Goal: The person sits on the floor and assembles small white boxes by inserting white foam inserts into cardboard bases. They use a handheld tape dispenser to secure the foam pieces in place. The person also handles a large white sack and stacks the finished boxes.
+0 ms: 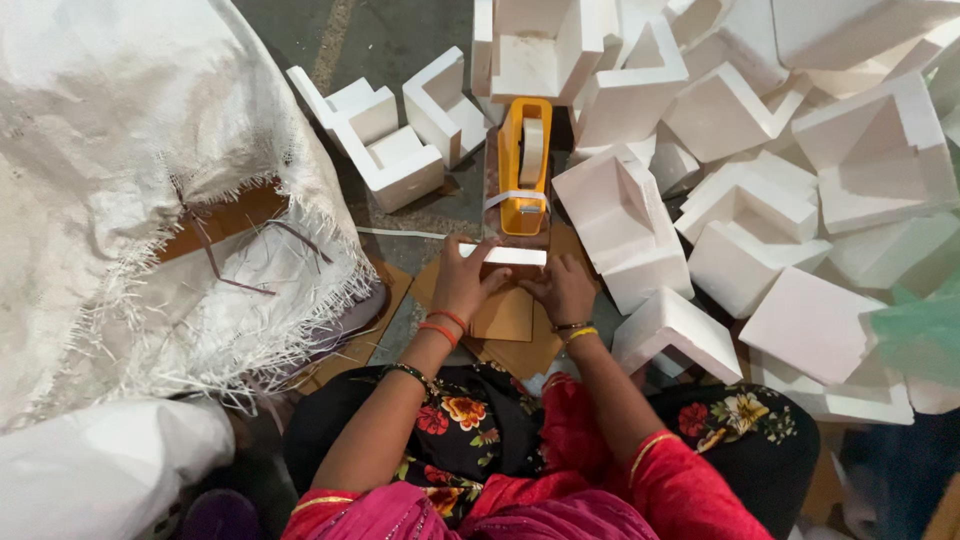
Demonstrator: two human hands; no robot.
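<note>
My left hand (463, 283) and my right hand (563, 288) are side by side on the floor in front of my knees. Together they pinch a short white strip of tape (505, 255) stretched flat between their fingertips. Under the hands lie brown cardboard pieces (506, 318). Just beyond the strip stands an orange tape dispenser (524, 165) with a pale tape roll, its front edge touching or nearly touching the strip.
A heap of white foam corner blocks (740, 180) fills the right and far side, with more of the white foam blocks (385, 140) at the far left. A large frayed white woven sack (130, 190) covers the left. My floral-clothed knees are at the bottom.
</note>
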